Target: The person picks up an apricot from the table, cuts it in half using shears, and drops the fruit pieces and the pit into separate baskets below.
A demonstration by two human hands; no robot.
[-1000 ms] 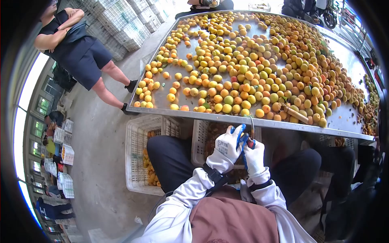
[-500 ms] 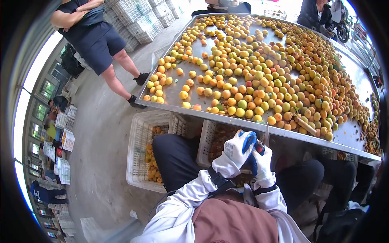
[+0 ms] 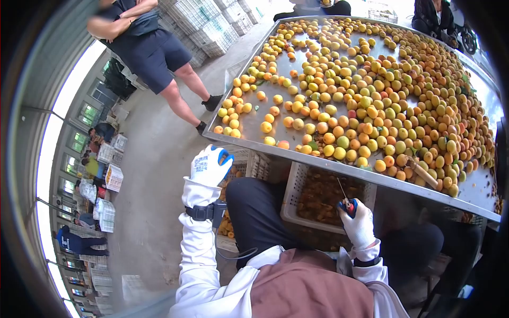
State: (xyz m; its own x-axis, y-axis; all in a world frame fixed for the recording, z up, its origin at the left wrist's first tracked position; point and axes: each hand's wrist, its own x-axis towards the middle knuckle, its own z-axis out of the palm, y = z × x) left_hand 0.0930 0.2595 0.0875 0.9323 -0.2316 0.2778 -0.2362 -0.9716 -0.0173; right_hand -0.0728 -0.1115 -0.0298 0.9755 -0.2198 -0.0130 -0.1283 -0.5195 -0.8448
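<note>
My left hand [image 3: 211, 165], in a white glove with blue palm coating, is above the left crate, just off the table's near-left corner. Its fingers are curled; whatever they may hold is hidden. My right hand [image 3: 357, 221], gloved alike, is closed on a small knife [image 3: 349, 205] with a red and dark handle, its thin blade pointing up over the middle crate [image 3: 290, 199]. That crate holds brownish pieces. Yellow-orange fruit [image 3: 342, 142] covers much of the metal table [image 3: 297, 155].
The left crate [image 3: 258, 165] holds yellow fruit. A wooden stick [image 3: 422, 173] lies among the fruit near the front edge. A person [image 3: 154, 47] stands left of the table; others are at its far side. Stacked crates [image 3: 204, 26] stand behind, and people work along the left wall.
My hands have moved apart. The left went left, from in front of the table to above the left crate; the right moved slightly lower with the knife. The view has shifted left.
</note>
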